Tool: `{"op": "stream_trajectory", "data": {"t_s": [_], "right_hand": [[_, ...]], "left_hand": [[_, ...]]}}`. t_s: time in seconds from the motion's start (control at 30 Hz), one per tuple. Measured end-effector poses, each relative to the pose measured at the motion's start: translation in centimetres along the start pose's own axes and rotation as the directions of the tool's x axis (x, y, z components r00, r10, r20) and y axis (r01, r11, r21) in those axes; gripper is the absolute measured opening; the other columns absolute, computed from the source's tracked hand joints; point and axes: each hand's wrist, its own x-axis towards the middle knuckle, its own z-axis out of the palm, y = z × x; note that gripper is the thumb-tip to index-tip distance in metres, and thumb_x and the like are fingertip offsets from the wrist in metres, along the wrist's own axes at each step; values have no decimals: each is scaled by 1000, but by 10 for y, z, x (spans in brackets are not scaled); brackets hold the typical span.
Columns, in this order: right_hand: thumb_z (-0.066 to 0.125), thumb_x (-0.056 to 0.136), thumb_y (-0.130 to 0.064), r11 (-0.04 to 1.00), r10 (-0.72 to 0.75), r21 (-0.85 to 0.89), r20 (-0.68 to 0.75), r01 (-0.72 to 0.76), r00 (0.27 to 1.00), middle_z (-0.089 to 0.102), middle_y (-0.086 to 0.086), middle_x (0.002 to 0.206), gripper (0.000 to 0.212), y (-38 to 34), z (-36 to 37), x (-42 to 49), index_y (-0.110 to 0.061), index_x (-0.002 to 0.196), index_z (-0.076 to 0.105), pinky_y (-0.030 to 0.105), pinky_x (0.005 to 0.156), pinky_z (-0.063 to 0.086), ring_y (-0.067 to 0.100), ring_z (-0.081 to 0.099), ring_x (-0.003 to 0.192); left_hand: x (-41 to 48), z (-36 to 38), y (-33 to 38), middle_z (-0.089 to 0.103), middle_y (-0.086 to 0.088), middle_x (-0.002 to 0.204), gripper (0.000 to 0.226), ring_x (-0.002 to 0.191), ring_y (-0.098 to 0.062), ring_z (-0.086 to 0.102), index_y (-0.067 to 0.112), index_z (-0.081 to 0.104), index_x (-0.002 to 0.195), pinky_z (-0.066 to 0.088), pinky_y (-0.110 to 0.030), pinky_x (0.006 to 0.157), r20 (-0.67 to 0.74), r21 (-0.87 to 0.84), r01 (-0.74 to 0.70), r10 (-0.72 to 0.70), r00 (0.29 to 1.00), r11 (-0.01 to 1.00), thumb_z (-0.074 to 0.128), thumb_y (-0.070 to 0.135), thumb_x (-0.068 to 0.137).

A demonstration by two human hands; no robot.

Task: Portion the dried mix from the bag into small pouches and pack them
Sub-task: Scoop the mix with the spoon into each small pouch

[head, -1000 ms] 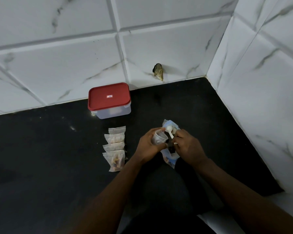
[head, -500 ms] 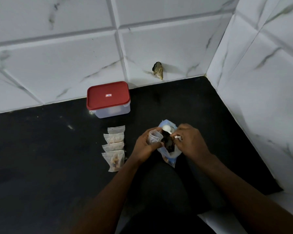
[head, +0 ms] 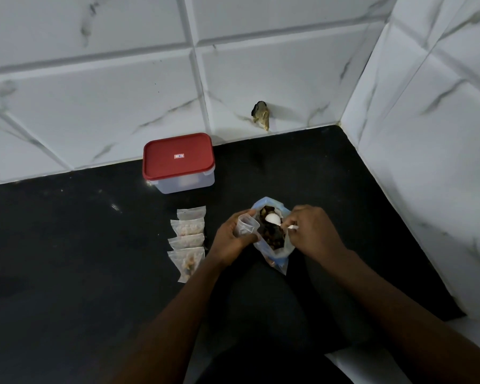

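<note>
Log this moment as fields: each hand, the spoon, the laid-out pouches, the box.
left hand: holds an open small pouch beside the bag
right hand: holds the spoon by its handle
spoon: bowl in the bag's mouth, over the dried mix
laid-out pouches: four in a row on the counter, left of the hands
box: red lid on, by the wall

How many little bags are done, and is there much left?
Done: four small clear pouches lie in a row. In hand: the left hand holds an open pouch while the right hand dips a white plastic spoon into the big clear bag of dark dried mix. Left: plenty of mix, and the red-lidded box is shut.
</note>
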Motion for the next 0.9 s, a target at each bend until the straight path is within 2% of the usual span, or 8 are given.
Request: {"op": "stream_trajectory", "data": {"t_s": [0.17,0.23,0.37,0.43,0.5,0.67,0.77,0.9], "right_hand": [[71,87,-13,1000,-17,8,-45,18,999,66,1,104,15,-8,1,7,-17,100,78,32,84,54,15,62,97],[69,88,-17,1000,-27,11,-43,27,999,66,3,104,15,-12,13,11,-14,101,77,32,80,55,17,64,95],[73,88,-22,999,-12,40,-106,16,994,68,7,107,25,-19,32,9,-11,110,74,33,74,53,22,63,97],[73,90,-25,999,30,48,-92,-25,995,67,5,112,26,-18,37,9,-11,111,74,28,76,48,20,60,101],[69,93,-26,1000,3,9,-52,-3,999,68,5,109,23,-15,41,12,-10,108,75,24,76,45,18,58,100],[73,89,-24,993,-45,-106,30,48,999,68,-1,103,19,-12,24,20,-18,107,76,28,80,50,16,52,101],[67,92,-16,990,-61,-123,91,72,994,69,0,111,25,-6,14,11,-20,116,74,27,86,48,18,53,107],[62,94,-11,995,-76,-61,-38,74,996,70,3,105,23,-2,9,1,-16,113,74,26,80,46,17,55,100]], "left_hand": [[-3,1,-2,67,4,133,62,123,-15,65,33,61,136,54,-48,105,8,-13,-29,29,1000,999,76,19,78],[-4,2,1,67,3,134,63,124,-15,64,32,61,138,53,-45,105,30,-12,-35,36,999,999,76,19,78],[-2,0,3,67,6,133,60,120,-10,66,30,61,139,54,-35,103,38,-6,-32,33,999,999,73,6,85],[-2,-3,3,68,8,132,59,118,-6,66,30,62,138,54,-32,102,35,1,-30,30,999,1000,73,5,86],[-2,-5,2,68,9,130,58,116,-4,66,29,61,138,55,-30,100,32,6,-24,24,999,1000,73,3,88],[-1,-9,-2,67,8,128,58,113,-6,68,33,60,136,57,-33,99,2,-8,-3,3,1000,1000,73,4,88],[-1,-11,-3,64,6,133,59,115,-5,67,34,58,138,57,-35,98,21,-21,14,-14,1000,1000,73,5,89],[0,-12,-5,64,7,134,60,119,-8,65,35,58,139,57,-39,101,30,-22,26,-26,999,999,73,7,88]]}}
